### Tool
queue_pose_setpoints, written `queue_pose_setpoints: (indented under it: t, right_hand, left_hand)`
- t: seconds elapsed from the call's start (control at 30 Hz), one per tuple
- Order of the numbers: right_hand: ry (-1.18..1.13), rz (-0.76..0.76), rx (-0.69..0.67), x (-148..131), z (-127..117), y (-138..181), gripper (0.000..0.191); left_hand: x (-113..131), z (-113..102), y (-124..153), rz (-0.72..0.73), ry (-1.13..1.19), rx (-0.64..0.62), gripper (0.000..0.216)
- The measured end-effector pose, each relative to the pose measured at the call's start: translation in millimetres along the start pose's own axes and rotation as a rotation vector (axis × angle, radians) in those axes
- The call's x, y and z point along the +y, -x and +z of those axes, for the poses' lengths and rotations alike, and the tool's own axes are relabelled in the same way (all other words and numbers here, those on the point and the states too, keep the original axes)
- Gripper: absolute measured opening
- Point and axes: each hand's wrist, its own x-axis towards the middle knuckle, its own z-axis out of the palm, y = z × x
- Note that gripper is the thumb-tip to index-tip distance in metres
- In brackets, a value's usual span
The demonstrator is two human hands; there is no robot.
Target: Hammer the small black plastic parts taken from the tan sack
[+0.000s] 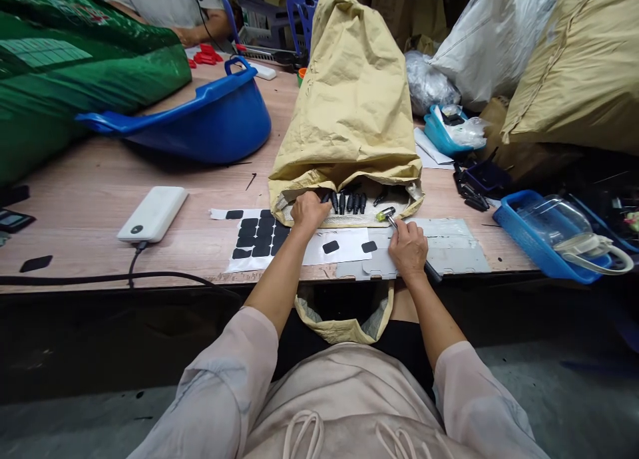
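Black parts (349, 203) lie inside the sack (352, 106), long axes mostly pointing inward; my left hand (310, 211), narrowed at its left, is nearer, hold unclear; my right hand (409, 247) grips a hammer (386, 213) at its right

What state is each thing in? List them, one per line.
Sack: lying down, mouth open
Black parts: lying in the sack's mouth
Hammer: gripped in the right hand
Left hand: curled, grip unclear
White box: cable plugged in
Sheet: flat, partly covered in black patches
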Motion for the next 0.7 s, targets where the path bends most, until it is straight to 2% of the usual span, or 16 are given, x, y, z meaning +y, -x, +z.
queue_pose_setpoints:
  t: [0.07, 0.13, 0.23, 0.3, 0.47, 0.6, 0.7]
  right_hand:
    - [-0.004, 0.004, -0.002, -1, -1, 0, 0.037]
    - [-0.008, 0.010, -0.008, -1, -2, -1, 0.037]
    - [-0.018, 0.015, -0.010, -2, -3, -1, 0.038]
    - [-0.026, 0.017, -0.002, -2, -2, 0, 0.037]
    - [-0.033, 0.025, -0.002, 0, -1, 0, 0.035]
    - [-0.070, 0.035, -0.021, 2, -3, -2, 0.036]
    - [-0.170, 0.012, 0.025, 2, -11, 3, 0.038]
  left_hand:
    - [-7, -4, 12, 0.109, 0.030, 0.050, 0.015]
    - [-13, -2, 29, 0.298, 0.084, 0.063, 0.016]
    - [-20, 14, 54, 0.608, 0.131, -0.060, 0.013]
    - [-23, 30, 66, 0.730, 0.123, -0.142, 0.011]
    - [-26, 57, 73, 0.759, 0.096, -0.142, 0.014]
    - [-28, 59, 70, 0.755, 0.106, -0.142, 0.015]
    - [-28, 58, 69, 0.738, 0.124, -0.158, 0.015]
